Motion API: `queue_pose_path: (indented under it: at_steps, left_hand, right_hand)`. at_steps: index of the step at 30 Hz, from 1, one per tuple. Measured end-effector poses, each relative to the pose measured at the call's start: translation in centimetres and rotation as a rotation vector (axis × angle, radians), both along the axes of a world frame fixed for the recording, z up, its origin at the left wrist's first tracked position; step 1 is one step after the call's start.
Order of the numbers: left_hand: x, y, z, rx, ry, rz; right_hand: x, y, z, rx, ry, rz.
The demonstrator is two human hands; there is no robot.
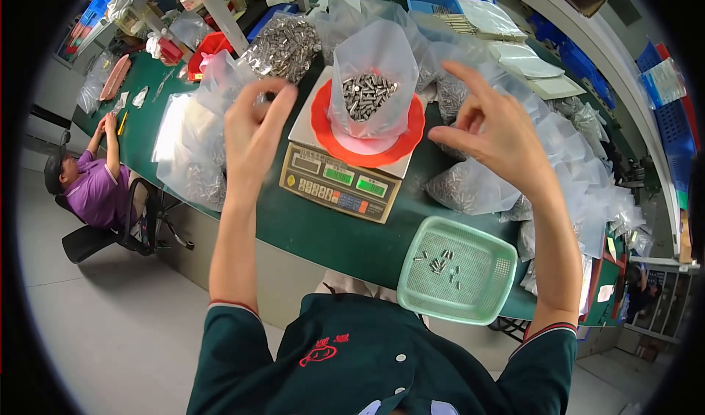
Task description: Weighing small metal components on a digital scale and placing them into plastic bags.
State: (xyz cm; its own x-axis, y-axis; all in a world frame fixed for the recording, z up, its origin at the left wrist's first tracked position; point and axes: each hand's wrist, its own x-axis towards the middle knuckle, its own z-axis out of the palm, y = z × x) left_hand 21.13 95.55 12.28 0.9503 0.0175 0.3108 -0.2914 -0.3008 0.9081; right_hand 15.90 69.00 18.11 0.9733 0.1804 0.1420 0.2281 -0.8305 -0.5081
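Dark green cloth of the worker's shirt [455, 356] lies nearest the camera, with both forearms reaching past it over the green table [308, 242]. Left hand [257, 117] and right hand [499, 128] hover on either side of a clear bag [352, 56], apart from it; thumbs and forefingers are parted and nothing shows in their grip, though some other fingers are hidden. Part-filled with metal pins [369, 98], the bag stands mouth up in an orange dish [323, 134] on the scale [339, 183], where the dish's raised rim probably steadies it and would catch strays. Its lit display faces the worker, presumably for easy reading. A mint basket [481, 257] sits at the near edge, likely for handy reach, keeping a few loose pins [438, 265] together.
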Motion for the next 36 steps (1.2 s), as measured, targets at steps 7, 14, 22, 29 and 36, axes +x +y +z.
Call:
queue_pose_path:
  at_steps: [7,14,22,29,36]
  left_hand:
    - [-7.6,5.1,-7.2,-0.107,0.269,0.175]
    - [-10.1,6.1,-8.3,-0.103,0.433,0.227]
    - [-9.7,3.8,-7.8,-0.103,0.422,0.123]
    - [-10.3,2.2,-8.8,-0.376,0.523,-0.025]
    - [-8.9,-2.8,-10.6,-0.952,0.808,-0.273]
  right_hand:
    - [-2.6,-1.9,-0.7,0.069,-0.041,-0.073]
    - [-4.1,-2.9,-1.4,0.117,0.033,-0.111]
    - [-5.7,-4.0,-2.0,0.103,0.123,-0.181]
    - [-1.0,1.4,0.8,0.189,-0.195,0.061]
    - [11.0,6.7,-3.2,-0.344,0.280,0.253]
